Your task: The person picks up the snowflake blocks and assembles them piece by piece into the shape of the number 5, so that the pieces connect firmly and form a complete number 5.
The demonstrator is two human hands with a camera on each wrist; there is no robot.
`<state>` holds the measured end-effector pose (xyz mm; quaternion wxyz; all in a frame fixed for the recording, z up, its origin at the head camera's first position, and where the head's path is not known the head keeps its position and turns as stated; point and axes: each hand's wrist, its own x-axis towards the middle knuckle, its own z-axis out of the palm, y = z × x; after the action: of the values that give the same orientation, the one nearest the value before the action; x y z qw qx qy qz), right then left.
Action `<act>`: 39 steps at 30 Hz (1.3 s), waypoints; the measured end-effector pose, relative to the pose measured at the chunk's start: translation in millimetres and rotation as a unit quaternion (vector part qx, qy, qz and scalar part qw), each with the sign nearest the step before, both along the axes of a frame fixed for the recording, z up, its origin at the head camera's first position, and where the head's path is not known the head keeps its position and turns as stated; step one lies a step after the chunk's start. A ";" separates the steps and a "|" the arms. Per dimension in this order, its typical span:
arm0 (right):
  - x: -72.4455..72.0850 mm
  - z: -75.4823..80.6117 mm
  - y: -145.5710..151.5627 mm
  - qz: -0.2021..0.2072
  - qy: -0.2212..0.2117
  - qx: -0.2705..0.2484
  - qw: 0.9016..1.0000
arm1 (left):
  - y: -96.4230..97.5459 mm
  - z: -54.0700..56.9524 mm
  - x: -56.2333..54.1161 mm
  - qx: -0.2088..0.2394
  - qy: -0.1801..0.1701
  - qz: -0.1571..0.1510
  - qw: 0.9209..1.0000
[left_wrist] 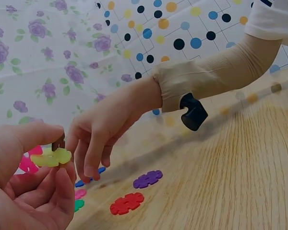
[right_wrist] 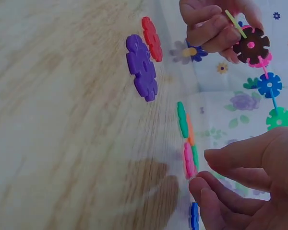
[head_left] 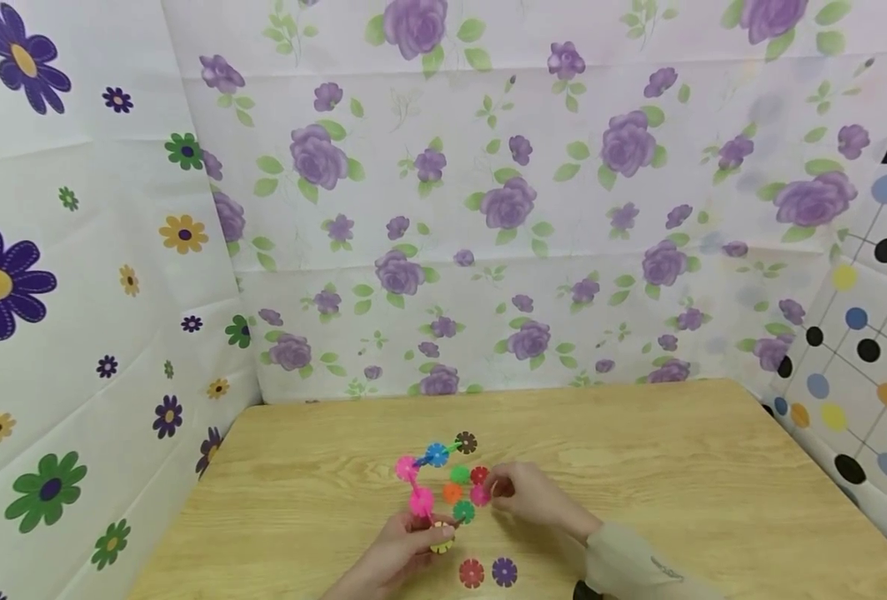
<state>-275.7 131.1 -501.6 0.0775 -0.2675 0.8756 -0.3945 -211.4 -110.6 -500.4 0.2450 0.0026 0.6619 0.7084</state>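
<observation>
My left hand pinches a yellow notched plastic disc between thumb and fingers. From it runs a chain of interlocked discs, with pink, blue and, at its far end, dark brown ones. Another brown disc stands edge-on by the yellow one in the left wrist view. My right hand is low over the table, thumb and forefinger apart, fingertips beside a loose pink disc. Contact with that disc is unclear. In the right wrist view the gap between the fingertips holds nothing.
Loose red, green, orange and teal discs lie around the pink one. Nearer the front edge lie a red disc and a purple disc. Patterned cloths surround the wooden table.
</observation>
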 end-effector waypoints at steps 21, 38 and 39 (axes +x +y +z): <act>-6.2 -6.4 -7.2 -0.026 0.040 0.066 0.997 | -0.3 -9.4 -0.4 0.074 -0.017 -0.015 0.997; 0.3 -7.2 -5.4 -0.015 -0.004 0.046 0.999 | 2.0 -13.6 -1.9 0.088 -0.037 -0.036 0.995; 1.1 -7.1 -5.2 -0.015 -0.011 0.034 0.999 | 2.1 -13.6 -2.1 0.090 -0.039 -0.035 0.995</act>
<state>-274.6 125.9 -508.7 0.0905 -0.2475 0.8916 -0.3684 -213.6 -108.5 -514.0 0.2942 0.0207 0.5846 0.7558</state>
